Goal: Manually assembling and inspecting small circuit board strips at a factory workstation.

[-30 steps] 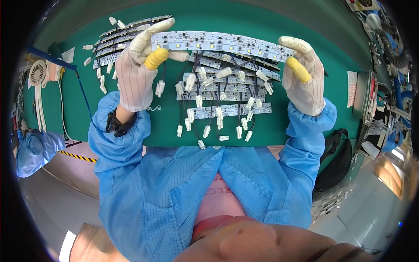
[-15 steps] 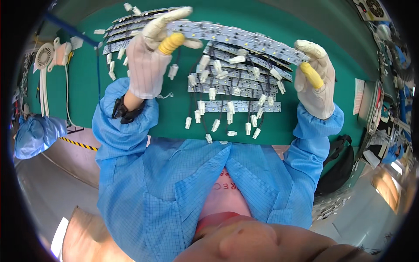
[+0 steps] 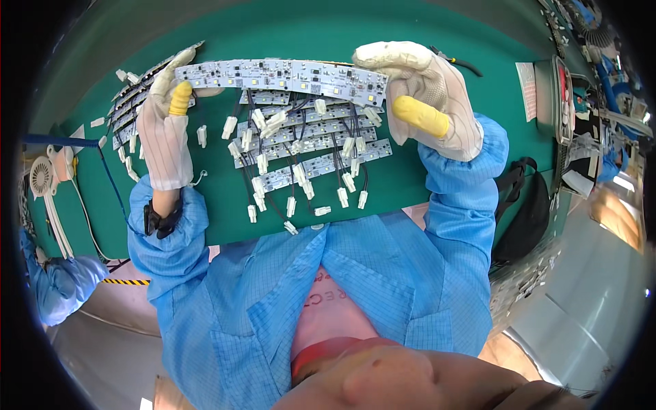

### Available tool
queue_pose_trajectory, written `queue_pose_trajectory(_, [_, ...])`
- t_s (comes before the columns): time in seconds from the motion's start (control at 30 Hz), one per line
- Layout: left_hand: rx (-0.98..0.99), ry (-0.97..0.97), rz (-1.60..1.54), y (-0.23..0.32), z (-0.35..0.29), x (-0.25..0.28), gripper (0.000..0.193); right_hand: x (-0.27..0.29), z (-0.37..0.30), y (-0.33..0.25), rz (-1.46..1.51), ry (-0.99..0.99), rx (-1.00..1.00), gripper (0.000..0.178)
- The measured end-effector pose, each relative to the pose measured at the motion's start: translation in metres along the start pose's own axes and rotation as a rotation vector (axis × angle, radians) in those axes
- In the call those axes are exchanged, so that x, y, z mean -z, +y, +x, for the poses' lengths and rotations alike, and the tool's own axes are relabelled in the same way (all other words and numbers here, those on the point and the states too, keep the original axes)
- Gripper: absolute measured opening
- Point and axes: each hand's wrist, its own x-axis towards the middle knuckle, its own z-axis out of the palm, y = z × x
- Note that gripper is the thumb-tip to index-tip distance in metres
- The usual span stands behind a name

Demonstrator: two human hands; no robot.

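Note:
A long white light strip board (image 3: 280,74) is held up over the green table (image 3: 424,184), one end in each hand. My left hand (image 3: 166,130), in a white glove with a yellow thumb tip, grips its left end. My right hand (image 3: 422,99), gloved the same way, grips its right end. Black wires with white plug connectors (image 3: 292,203) hang from the board. Under it lie several more strip boards (image 3: 321,164) with their wires and connectors spread on the table.
A fanned stack of strip boards (image 3: 126,102) lies at the far left of the table. A small white fan (image 3: 41,179) and cable sit at the left edge. A black bag (image 3: 526,212) hangs at the right. A grey tray (image 3: 550,96) stands at the far right.
The view has shifted, and the held strip now sits closer and more level, with both hands still on its ends; my right hand appears nearer and larger.

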Motion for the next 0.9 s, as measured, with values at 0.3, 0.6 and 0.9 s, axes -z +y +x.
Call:
queue_pose_trajectory(0.3, [-0.131,0.048,-0.110,0.014,-0.005,0.002,0.039,0.007,0.003,0.015,-0.080,0.136,0.045,0.047])
queue_pose_trajectory(0.6, [-0.320,-0.319,-0.774,-0.001,-0.014,0.000,0.052,0.009,0.013,0.027,-0.128,0.234,-0.096,0.037])
queue_pose_trajectory(0.9, [-0.031,-0.092,-0.387,-0.001,-0.008,0.001,0.018,0.007,0.005,0.027,-0.118,0.343,-0.127,0.043])
